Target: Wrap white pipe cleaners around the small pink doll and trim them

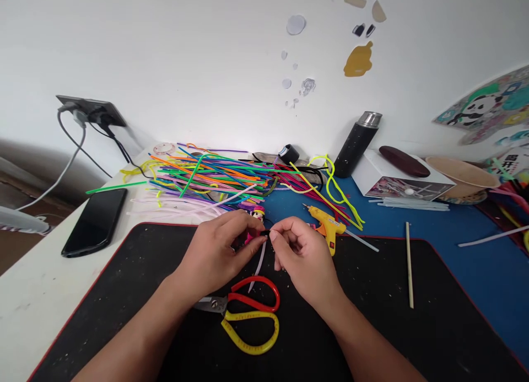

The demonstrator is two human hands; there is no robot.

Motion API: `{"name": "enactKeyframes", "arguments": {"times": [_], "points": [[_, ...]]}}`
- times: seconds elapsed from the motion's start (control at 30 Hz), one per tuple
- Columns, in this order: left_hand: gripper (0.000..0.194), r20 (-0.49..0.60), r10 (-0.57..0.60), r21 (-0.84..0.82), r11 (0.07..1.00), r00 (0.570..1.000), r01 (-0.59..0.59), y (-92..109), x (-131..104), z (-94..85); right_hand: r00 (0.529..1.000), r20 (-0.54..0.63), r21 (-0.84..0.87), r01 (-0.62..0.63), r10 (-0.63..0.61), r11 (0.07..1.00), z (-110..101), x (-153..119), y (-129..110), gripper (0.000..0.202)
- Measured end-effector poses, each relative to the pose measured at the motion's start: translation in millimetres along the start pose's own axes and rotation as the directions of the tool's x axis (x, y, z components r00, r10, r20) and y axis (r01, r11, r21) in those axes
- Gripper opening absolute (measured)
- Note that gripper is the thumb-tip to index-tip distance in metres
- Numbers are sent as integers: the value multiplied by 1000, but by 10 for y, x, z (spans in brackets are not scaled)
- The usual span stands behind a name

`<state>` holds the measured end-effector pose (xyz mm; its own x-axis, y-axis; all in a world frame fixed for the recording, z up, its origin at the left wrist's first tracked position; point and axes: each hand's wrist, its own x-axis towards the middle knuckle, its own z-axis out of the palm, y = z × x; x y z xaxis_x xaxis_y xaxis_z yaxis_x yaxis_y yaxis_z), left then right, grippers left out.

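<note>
My left hand (pixel 226 240) and my right hand (pixel 301 251) meet above the black mat (pixel 314 338), thumbs and forefingers pinched together. Between their fingertips is a short black fuzzy piece (pixel 265 233), which looks like pipe cleaner; most of it is hidden. Something magenta (pixel 248 238) shows between the fingers of my left hand. A pale lilac strip (pixel 258 266) hangs down between the hands. Below them lie scissors (pixel 252 316) with one red and one yellow handle, the blades partly behind my left wrist. Just behind my fingers is a small doll-like figure (pixel 258 212), partly covered.
Many coloured pipe cleaners (pixel 206 175) are heaped behind the mat. A yellow glue gun (pixel 328 225) lies right of my hands. A phone (pixel 97 221) is at left. On the right are a thin stick (pixel 409 266), a black flask (pixel 357 145) and a white box (pixel 372 175).
</note>
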<state>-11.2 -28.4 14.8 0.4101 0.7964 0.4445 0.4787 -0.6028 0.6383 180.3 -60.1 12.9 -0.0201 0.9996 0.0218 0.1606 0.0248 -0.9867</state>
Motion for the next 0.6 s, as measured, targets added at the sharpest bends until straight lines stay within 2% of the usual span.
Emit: {"name": "enactKeyframes", "arguments": {"times": [0.27,0.6], "points": [[6,-43,174,88,982,984,-170,-7,7,22,1000,12,35,-17,16,999,-1,-7,-8,16],[7,-8,189,73,979,982,-188,-39,2,14,1000,9,-28,4,-4,1000,-2,-12,-23,14]]}}
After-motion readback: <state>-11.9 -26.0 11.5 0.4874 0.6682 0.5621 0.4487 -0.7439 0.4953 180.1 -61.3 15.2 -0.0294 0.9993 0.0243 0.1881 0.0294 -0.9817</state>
